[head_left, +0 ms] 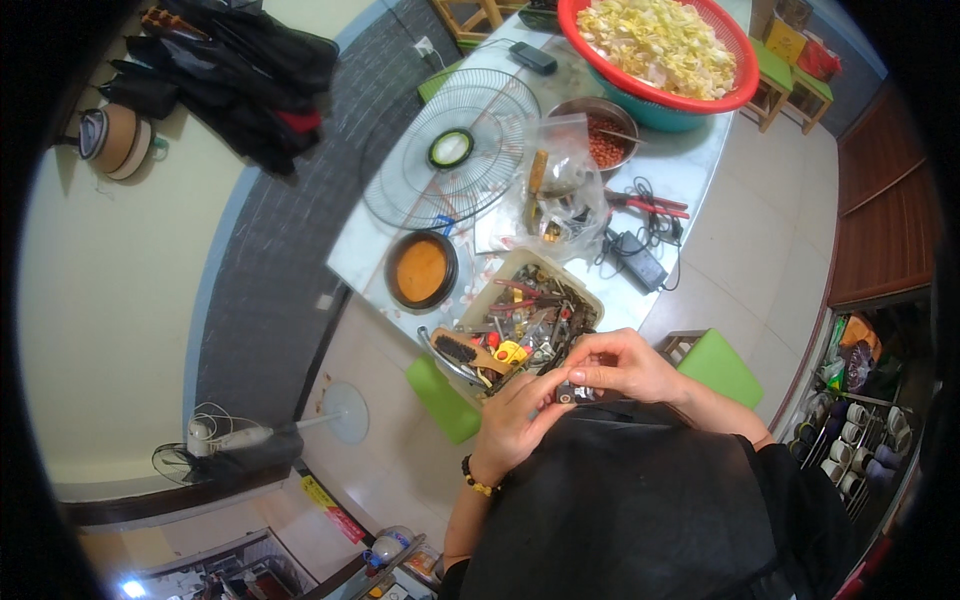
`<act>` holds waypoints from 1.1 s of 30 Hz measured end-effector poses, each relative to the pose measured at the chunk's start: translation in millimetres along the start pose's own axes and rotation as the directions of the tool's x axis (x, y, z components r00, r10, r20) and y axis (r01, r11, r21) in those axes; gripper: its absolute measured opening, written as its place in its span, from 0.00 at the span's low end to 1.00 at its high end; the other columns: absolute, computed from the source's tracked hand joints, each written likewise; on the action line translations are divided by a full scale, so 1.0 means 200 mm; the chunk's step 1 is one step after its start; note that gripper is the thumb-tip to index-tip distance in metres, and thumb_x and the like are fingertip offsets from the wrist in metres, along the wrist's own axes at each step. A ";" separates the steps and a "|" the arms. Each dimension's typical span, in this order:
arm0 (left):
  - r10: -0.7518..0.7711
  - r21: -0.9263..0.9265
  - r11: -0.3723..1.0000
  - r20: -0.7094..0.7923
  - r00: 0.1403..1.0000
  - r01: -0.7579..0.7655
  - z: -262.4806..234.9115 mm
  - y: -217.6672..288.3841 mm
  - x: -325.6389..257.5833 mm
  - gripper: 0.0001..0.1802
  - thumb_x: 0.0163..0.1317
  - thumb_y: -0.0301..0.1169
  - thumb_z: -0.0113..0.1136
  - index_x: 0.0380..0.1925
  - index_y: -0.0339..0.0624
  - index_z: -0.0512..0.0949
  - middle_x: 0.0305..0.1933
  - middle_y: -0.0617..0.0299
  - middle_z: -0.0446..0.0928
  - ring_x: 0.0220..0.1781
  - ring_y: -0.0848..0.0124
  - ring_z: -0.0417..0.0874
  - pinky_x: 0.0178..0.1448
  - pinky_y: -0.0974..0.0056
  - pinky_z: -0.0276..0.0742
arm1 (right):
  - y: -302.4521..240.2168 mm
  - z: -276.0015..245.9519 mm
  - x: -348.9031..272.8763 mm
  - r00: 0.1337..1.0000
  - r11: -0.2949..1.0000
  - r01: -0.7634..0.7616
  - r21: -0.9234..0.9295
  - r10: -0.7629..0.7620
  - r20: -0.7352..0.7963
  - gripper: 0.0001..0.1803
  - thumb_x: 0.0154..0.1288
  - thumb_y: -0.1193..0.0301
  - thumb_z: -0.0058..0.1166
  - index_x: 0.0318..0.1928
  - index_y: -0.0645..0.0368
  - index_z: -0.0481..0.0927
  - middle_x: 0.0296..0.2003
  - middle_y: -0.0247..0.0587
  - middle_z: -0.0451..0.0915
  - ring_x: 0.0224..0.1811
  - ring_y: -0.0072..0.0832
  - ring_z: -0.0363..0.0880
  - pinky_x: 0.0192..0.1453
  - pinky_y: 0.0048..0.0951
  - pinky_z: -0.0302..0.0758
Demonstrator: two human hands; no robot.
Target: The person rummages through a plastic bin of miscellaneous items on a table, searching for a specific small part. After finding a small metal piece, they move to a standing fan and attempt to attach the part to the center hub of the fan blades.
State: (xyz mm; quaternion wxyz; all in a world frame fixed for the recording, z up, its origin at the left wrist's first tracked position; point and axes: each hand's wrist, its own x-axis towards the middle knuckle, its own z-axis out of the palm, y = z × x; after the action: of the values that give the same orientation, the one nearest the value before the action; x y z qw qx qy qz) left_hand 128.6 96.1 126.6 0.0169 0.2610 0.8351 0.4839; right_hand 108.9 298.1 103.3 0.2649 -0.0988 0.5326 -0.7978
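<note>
- I am pinching a small dark part [566, 394] between the fingertips of both hands, close to my chest, just on the near side of the tool tray [482, 290].
- My right hand [622, 366] is closing its fingers over the part from above and the right.
- My left hand [518, 420] is gripping the same part from below and the left; a beaded bracelet [478, 483] is sitting on that wrist.
- The tray is resting on the near edge of the table [690, 150], crowded with pliers, bits and a dark brush [462, 349] at its left end.
- Left of the tray, a round dark bowl with orange contents [421, 270] is standing on the table.
- Farther off, a wire fan guard [452, 148] is lying flat, with a clear plastic bag of small hardware [566, 188] just to its right.
- At the far end, a red basket of chopped pale greens [657, 45] is sitting in a teal basin.
- A green stool [722, 365] is standing near my right arm.
</note>
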 end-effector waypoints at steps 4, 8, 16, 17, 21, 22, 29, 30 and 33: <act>-0.150 -0.169 0.975 -0.029 0.988 0.143 0.02 -0.01 -0.03 0.25 0.52 0.20 0.67 0.53 0.38 0.75 0.36 0.61 0.79 0.32 0.75 0.78 0.36 0.70 0.74 | 0.01 0.01 0.02 1.000 0.995 -0.017 0.103 0.018 -0.006 0.08 0.66 0.70 0.58 0.38 0.62 0.81 0.24 0.26 0.76 0.23 0.10 0.69 0.25 0.15 0.63; -0.279 -0.624 0.764 -0.092 0.956 0.163 0.08 -0.03 -0.05 0.21 0.56 0.16 0.63 0.51 0.31 0.74 0.41 0.57 0.80 0.41 0.75 0.81 0.44 0.71 0.77 | 0.00 0.04 0.00 0.995 0.997 0.014 0.079 -0.006 -0.095 0.06 0.65 0.71 0.59 0.36 0.62 0.81 0.25 0.28 0.77 0.24 0.13 0.70 0.26 0.17 0.64; -0.377 -0.761 0.606 -0.019 0.926 0.231 0.07 -0.09 -0.07 0.16 0.59 0.14 0.58 0.49 0.27 0.74 0.45 0.54 0.79 0.44 0.72 0.82 0.52 0.69 0.78 | 0.02 0.08 0.03 0.793 0.644 0.481 -0.595 -0.609 -0.018 0.06 0.54 0.78 0.61 0.34 0.65 0.80 0.29 0.41 0.78 0.29 0.35 0.75 0.33 0.30 0.71; -0.382 -0.744 0.628 -0.041 0.923 0.227 0.07 -0.09 -0.07 0.15 0.59 0.14 0.58 0.48 0.27 0.74 0.45 0.55 0.79 0.44 0.72 0.81 0.51 0.70 0.78 | 0.02 0.08 0.03 0.764 0.569 0.494 -0.657 -0.645 0.017 0.09 0.53 0.78 0.62 0.36 0.65 0.79 0.30 0.42 0.78 0.30 0.36 0.75 0.34 0.30 0.72; -0.401 -0.705 0.683 -0.146 0.904 0.189 0.08 -0.08 -0.06 0.12 0.59 0.15 0.59 0.43 0.30 0.76 0.43 0.58 0.78 0.42 0.75 0.79 0.48 0.72 0.76 | 0.00 0.09 0.04 0.668 0.285 0.511 -0.811 -0.726 0.166 0.21 0.46 0.76 0.66 0.44 0.65 0.78 0.35 0.43 0.78 0.31 0.37 0.76 0.36 0.32 0.73; -0.389 -0.697 0.699 -0.184 0.903 0.160 0.08 -0.08 -0.05 0.11 0.58 0.15 0.60 0.42 0.30 0.76 0.42 0.59 0.77 0.41 0.76 0.79 0.47 0.72 0.75 | 0.00 0.09 0.04 0.680 0.243 0.492 -0.836 -0.707 0.195 0.24 0.45 0.75 0.66 0.46 0.65 0.77 0.36 0.43 0.78 0.32 0.37 0.76 0.36 0.32 0.74; -0.453 -0.759 0.626 -0.166 0.876 0.180 0.09 -0.03 -0.04 0.09 0.57 0.14 0.61 0.37 0.32 0.76 0.39 0.62 0.75 0.39 0.77 0.77 0.45 0.72 0.74 | 0.03 0.11 0.06 0.636 0.126 0.453 -0.883 -0.740 0.220 0.26 0.44 0.73 0.66 0.47 0.69 0.76 0.34 0.44 0.76 0.31 0.36 0.74 0.34 0.31 0.72; -0.458 -0.750 0.637 -0.181 0.871 0.179 0.09 -0.02 -0.04 0.09 0.56 0.14 0.61 0.37 0.32 0.76 0.39 0.62 0.75 0.39 0.77 0.77 0.45 0.72 0.74 | 0.03 0.11 0.06 0.639 0.118 0.448 -0.886 -0.736 0.225 0.26 0.44 0.73 0.66 0.46 0.69 0.76 0.34 0.45 0.76 0.31 0.37 0.74 0.34 0.31 0.72; -0.470 -0.746 0.646 -0.221 0.854 0.162 0.11 -0.03 -0.04 0.09 0.56 0.13 0.61 0.36 0.33 0.76 0.39 0.63 0.75 0.39 0.77 0.77 0.45 0.73 0.74 | 0.04 0.12 0.07 0.627 0.099 0.447 -0.889 -0.743 0.232 0.26 0.43 0.74 0.66 0.46 0.71 0.76 0.34 0.46 0.76 0.30 0.37 0.74 0.34 0.32 0.72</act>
State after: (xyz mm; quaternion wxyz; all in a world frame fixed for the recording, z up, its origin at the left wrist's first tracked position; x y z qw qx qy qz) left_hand 139.9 107.9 108.1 0.0323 -0.0228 0.6042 0.7958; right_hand 109.9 269.2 103.3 -0.2598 -0.3196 0.8090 -0.4194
